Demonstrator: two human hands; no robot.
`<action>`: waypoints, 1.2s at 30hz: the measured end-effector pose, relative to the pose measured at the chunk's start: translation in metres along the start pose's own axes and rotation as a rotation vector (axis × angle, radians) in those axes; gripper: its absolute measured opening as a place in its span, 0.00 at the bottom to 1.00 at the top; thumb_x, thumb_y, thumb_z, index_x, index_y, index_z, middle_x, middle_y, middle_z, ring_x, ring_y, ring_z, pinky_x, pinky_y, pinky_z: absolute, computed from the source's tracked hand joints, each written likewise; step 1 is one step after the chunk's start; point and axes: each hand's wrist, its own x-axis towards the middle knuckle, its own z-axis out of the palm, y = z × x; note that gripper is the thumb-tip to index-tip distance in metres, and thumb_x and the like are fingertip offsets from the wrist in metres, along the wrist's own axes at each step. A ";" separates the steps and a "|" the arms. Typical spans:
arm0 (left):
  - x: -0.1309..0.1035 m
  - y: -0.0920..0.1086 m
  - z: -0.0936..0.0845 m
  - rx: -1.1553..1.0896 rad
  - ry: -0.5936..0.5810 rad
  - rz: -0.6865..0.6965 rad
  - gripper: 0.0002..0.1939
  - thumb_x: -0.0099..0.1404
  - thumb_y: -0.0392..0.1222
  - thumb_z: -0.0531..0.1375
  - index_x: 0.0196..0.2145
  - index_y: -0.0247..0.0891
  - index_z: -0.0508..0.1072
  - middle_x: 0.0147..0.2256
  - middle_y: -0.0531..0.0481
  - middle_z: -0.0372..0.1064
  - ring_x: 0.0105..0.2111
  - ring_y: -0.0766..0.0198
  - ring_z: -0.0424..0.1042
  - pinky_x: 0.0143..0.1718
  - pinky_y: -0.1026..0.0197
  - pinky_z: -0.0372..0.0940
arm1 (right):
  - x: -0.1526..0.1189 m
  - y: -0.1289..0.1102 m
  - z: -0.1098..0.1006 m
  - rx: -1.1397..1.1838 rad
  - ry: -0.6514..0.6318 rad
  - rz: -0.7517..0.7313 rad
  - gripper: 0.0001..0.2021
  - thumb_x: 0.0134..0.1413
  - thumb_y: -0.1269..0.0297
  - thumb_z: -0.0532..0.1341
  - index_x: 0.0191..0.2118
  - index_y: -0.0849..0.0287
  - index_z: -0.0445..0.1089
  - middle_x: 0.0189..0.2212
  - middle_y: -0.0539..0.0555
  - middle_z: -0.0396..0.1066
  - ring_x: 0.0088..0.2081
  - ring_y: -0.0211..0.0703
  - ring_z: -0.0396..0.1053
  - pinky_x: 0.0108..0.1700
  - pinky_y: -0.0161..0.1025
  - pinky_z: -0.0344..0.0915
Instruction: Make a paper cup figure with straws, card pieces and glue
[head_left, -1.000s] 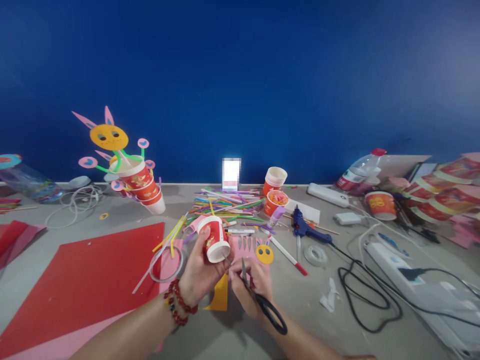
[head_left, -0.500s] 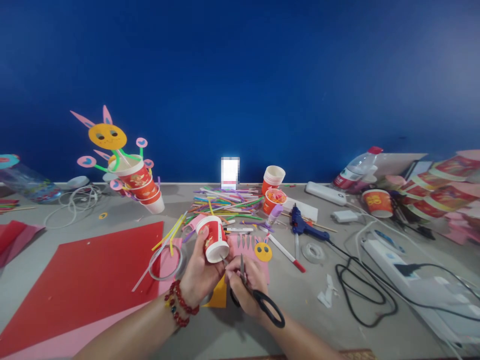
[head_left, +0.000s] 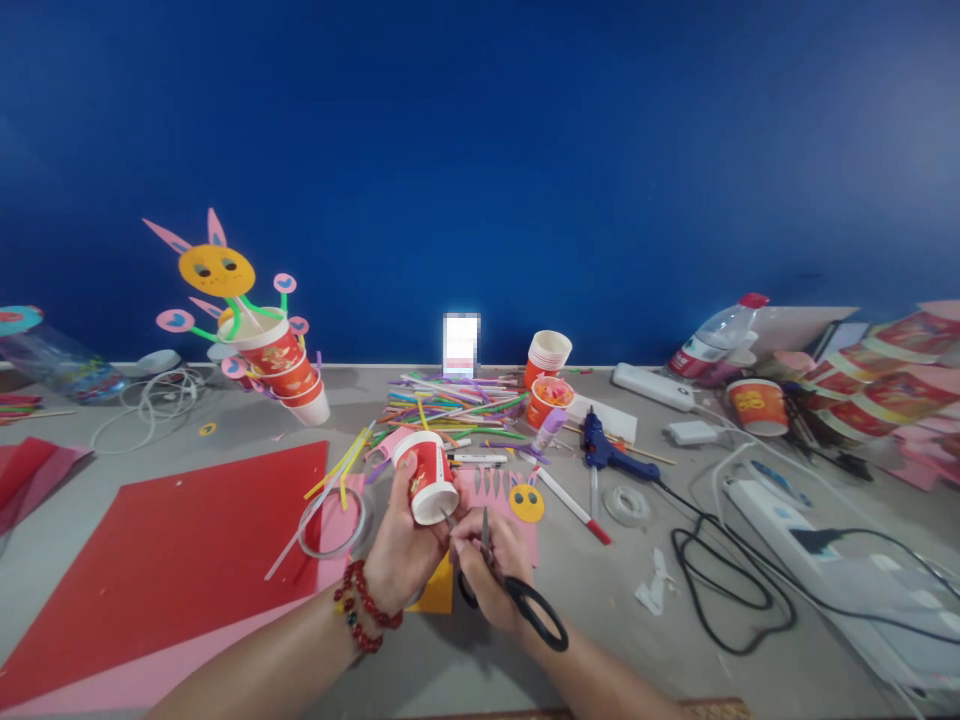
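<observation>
My left hand (head_left: 407,545) is wrapped round a red and white paper cup (head_left: 427,475), tilted so its white base faces me. My right hand (head_left: 495,565) grips a pair of black-handled scissors (head_left: 536,610). The blades are spread apart; one tip touches the base of the cup near its lower edge. How far that tip goes in, I cannot tell. Beneath the hands lie a yellow paper piece (head_left: 435,590) and pink paper (head_left: 487,485). A yellow rabbit-face cutout (head_left: 526,502) rests just beyond my right hand.
Colourful straws (head_left: 450,405) lie heaped behind the cup. Red card (head_left: 202,540) covers the left, near a cup figure with a rabbit face (head_left: 217,270). To the right are a blue glue gun (head_left: 615,455), a tape roll (head_left: 627,506), a black cord (head_left: 720,590) and a power strip (head_left: 825,560).
The view has shifted very slightly. Both hands, the cup and the scissors keep nearly the same position.
</observation>
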 end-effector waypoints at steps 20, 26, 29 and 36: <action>0.001 -0.009 -0.001 0.099 0.058 0.066 0.21 0.66 0.58 0.58 0.37 0.33 0.72 0.27 0.48 0.74 0.24 0.62 0.74 0.17 0.66 0.61 | -0.007 0.009 0.012 0.386 0.006 0.236 0.04 0.60 0.68 0.54 0.35 0.55 0.65 0.24 0.46 0.65 0.26 0.38 0.65 0.29 0.34 0.62; 0.006 -0.015 -0.008 0.153 0.062 0.135 0.22 0.62 0.60 0.61 0.36 0.35 0.73 0.29 0.46 0.75 0.25 0.61 0.74 0.21 0.64 0.64 | -0.006 0.009 0.020 0.487 0.063 0.287 0.03 0.61 0.66 0.55 0.35 0.55 0.63 0.23 0.45 0.64 0.26 0.38 0.63 0.30 0.34 0.62; 0.007 -0.017 -0.007 0.138 0.068 0.155 0.22 0.60 0.60 0.63 0.34 0.36 0.74 0.30 0.46 0.76 0.32 0.56 0.77 0.30 0.62 0.69 | -0.008 0.015 0.025 0.480 0.112 0.325 0.03 0.60 0.66 0.56 0.34 0.54 0.62 0.24 0.45 0.62 0.25 0.38 0.61 0.29 0.34 0.61; 0.006 -0.017 -0.006 0.157 0.097 0.172 0.22 0.56 0.59 0.67 0.35 0.37 0.73 0.29 0.49 0.76 0.36 0.54 0.78 0.37 0.59 0.71 | -0.007 0.021 0.020 0.318 0.089 0.267 0.03 0.60 0.66 0.57 0.34 0.54 0.63 0.28 0.47 0.62 0.29 0.40 0.61 0.31 0.36 0.62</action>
